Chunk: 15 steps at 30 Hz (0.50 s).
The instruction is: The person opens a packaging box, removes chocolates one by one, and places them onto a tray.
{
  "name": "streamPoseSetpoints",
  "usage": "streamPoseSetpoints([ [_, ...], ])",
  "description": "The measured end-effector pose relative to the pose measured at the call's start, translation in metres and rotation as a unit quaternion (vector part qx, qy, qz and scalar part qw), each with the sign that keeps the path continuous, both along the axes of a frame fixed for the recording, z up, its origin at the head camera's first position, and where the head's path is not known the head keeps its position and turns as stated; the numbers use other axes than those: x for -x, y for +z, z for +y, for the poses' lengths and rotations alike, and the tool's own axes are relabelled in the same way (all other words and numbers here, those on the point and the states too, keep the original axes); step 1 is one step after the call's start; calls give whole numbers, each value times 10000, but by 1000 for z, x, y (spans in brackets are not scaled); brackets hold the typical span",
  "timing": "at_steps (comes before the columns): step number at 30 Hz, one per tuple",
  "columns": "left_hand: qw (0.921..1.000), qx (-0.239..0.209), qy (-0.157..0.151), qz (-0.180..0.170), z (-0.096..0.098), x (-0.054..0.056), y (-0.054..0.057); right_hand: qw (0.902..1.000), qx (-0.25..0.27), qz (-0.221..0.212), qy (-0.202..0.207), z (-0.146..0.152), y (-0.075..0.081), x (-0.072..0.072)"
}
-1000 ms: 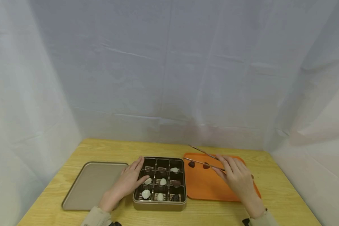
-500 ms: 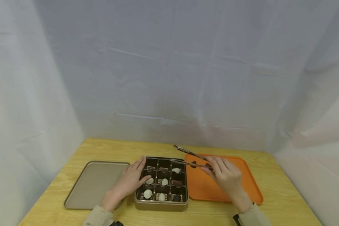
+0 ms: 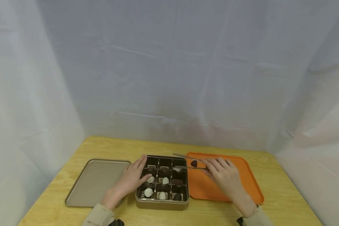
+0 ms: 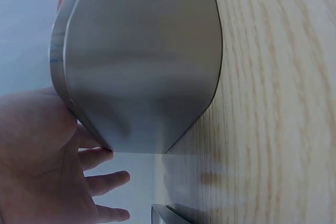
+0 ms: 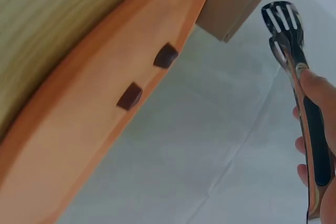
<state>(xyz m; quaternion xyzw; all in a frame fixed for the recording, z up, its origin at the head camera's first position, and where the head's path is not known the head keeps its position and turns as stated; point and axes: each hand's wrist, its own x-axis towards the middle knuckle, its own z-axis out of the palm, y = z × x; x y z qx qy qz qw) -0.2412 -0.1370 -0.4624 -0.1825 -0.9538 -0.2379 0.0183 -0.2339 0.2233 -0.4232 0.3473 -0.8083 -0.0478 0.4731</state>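
My right hand (image 3: 224, 177) holds metal tongs (image 3: 192, 168), their slotted ends (image 5: 283, 24) apart. In the head view they reach over the back right part of a divided tin box (image 3: 161, 205). A white chocolate (image 3: 177, 169) lies beneath the nearer arm, partly covered. Other white chocolates (image 3: 148, 192) and dark ones (image 3: 177, 196) sit singly in the middle and front compartments. My left hand (image 3: 128, 180) rests along the box's left rim, fingers extended and thumb over the edge. In the left wrist view the box's plain side (image 4: 142, 61) shows close up.
An orange tray (image 3: 214, 188) lies right of the box, with two dark chocolates (image 5: 166, 56) near its back edge. Left of the box lies a flat metal lid (image 3: 97, 185). White sheeting (image 3: 169, 78) surrounds the wooden table (image 3: 130, 147) at the back and sides.
My right hand has carried the tongs leftward from the orange tray to the box, and the tips now sit lower. My left hand stays at the box's rim.
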Motion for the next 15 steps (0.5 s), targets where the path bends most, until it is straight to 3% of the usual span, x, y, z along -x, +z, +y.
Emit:
streamPoseSetpoints([
  [7, 10000, 14, 9, 39, 0, -1, 3, 9988, -149, -476, 10, 7, 12, 2],
  [15, 10000, 22, 33, 65, 0, -1, 2, 9909, -912, -940, -310, -3, 25, 9],
])
